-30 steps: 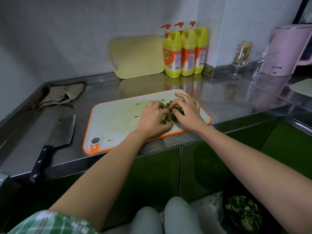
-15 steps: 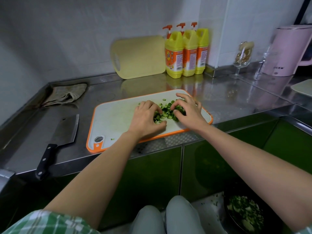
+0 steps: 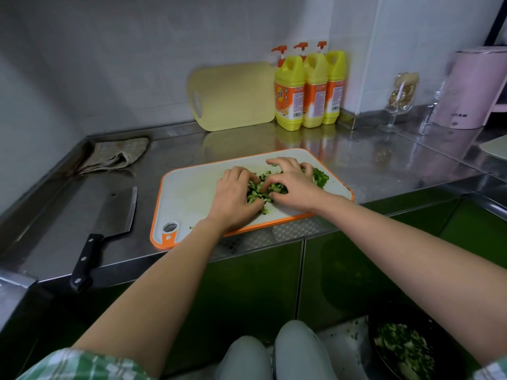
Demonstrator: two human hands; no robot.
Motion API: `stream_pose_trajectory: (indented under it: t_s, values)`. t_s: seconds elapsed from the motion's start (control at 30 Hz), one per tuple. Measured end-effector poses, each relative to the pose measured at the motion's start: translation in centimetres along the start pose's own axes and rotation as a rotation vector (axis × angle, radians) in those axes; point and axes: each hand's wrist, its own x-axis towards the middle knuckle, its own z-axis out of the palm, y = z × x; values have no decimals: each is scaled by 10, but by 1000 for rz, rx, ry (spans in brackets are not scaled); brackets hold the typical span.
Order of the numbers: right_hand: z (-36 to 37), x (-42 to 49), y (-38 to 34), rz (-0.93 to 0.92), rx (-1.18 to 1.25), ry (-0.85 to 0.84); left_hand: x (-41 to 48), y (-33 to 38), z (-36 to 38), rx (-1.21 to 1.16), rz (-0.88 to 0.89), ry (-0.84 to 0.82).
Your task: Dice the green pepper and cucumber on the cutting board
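Note:
A white cutting board with an orange rim (image 3: 192, 193) lies on the steel counter. A heap of small green diced pieces (image 3: 258, 189) sits on its right half, with more dice (image 3: 319, 176) toward the right edge. My left hand (image 3: 233, 196) and my right hand (image 3: 290, 185) rest side by side on the heap, fingers curled down into and around the dice from either side. Much of the pile is hidden under the hands. A cleaver with a black handle (image 3: 109, 226) lies on the counter left of the board, blade pointing away.
A dark bowl of chopped greens (image 3: 403, 349) sits low at the right, below counter level. Three yellow detergent bottles (image 3: 310, 89) and a pale yellow board (image 3: 233, 97) stand against the wall. A folded cloth (image 3: 115, 157) lies back left; a glass (image 3: 400, 97) and pink appliance (image 3: 472, 89) back right.
Both hands have stayed on the board, working at the diced heap; they spread slightly apart and came together again, and dice now show to the right of the right hand.

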Motion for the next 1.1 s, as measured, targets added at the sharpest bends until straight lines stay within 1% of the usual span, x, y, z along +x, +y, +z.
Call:
stream_pose_trajectory:
  t_s: [0.3,0.37,0.5,0.57,0.73,0.83,0.93,1.03,1.1]
  values:
    - [-7,-1,6,-2,-71,-131,0,1,-3,-30,49,3]
    - [-7,-2,8,3,-89,-93,0,3,-3,-27,66,2]
    - [-12,-6,16,17,-78,90,2,8,-1,-30,85,23]
    - [-16,-10,22,46,-77,152,5,14,2,-15,85,23]
    - [-18,-18,30,119,-98,103,11,22,11,106,102,18]
    - [-16,-17,27,95,-60,143,15,15,7,160,38,61]
    - [-10,-15,21,51,-62,145,14,16,5,102,50,85]
    - [-4,-15,21,58,-128,115,11,27,8,57,77,20]
    - [-4,-17,25,90,-117,132,10,27,10,96,83,-2]
